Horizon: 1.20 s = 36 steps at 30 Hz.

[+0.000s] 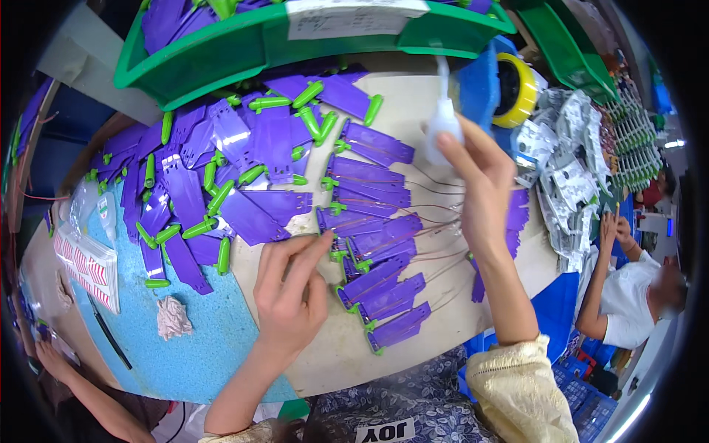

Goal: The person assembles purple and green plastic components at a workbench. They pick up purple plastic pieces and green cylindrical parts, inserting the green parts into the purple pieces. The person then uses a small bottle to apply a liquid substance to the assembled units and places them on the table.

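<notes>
My right hand [484, 181] is wrapped round a small white squeeze bottle [443, 122], whose thin nozzle points up and away from me. Below it lies a row of flat purple plastic blades [384, 232] with green ends, and thin wires [439, 221] run from them to the right. My left hand [292, 292] has its fingers apart, the index fingertip on or just beside the green end of one blade in the row. Nothing shows in that hand. A loose heap of similar purple blades with green tips [255, 140] spreads to its upper left.
A green bin [207, 63] of purple parts stands at the back. Yellow tape [517, 88] and silvery metallic-looking parts [569, 177] are at right. A crumpled tissue [173, 317] and a black stick [111, 336] lie on the blue mat [214, 354]. Other people's arms [96, 399] appear on both sides.
</notes>
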Motion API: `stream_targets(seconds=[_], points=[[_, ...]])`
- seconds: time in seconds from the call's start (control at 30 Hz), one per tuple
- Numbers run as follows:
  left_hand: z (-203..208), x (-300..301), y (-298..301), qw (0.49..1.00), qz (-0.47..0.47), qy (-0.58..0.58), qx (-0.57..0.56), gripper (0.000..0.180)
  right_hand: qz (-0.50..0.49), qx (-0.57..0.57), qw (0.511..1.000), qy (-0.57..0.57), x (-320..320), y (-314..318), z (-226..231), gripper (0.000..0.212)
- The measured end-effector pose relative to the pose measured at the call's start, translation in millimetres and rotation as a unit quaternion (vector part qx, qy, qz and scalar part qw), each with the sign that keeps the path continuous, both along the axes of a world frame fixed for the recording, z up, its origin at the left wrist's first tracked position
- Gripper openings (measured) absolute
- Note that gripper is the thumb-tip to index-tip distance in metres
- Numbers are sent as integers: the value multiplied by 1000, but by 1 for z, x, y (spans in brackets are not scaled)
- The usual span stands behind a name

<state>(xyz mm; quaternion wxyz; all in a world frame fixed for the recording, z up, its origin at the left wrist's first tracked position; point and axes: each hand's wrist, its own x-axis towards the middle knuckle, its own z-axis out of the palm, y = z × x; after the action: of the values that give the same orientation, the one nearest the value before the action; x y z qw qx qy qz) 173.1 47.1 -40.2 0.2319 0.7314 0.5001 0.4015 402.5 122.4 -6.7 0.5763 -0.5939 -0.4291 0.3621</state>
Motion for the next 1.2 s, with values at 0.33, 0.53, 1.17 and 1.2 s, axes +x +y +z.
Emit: stream_targets(seconds=[0.33, 0.53, 1.17, 1.2], points=[[9, -4, -53, 997, 50, 52, 20, 37, -51, 196, 927, -315, 23, 39, -42, 53], [14, 17, -131, 991, -82, 38, -95, 51, 12, 17, 852, -524, 125, -110, 11, 36], [30, 18, -135, 855, 12, -303, -422, 59, 46, -43, 793, -606, 141, -109, -28, 30], [46, 17, -133, 852, 24, -280, -441, 54, 65, -33, 821, -566, 141, -111, -35, 33]])
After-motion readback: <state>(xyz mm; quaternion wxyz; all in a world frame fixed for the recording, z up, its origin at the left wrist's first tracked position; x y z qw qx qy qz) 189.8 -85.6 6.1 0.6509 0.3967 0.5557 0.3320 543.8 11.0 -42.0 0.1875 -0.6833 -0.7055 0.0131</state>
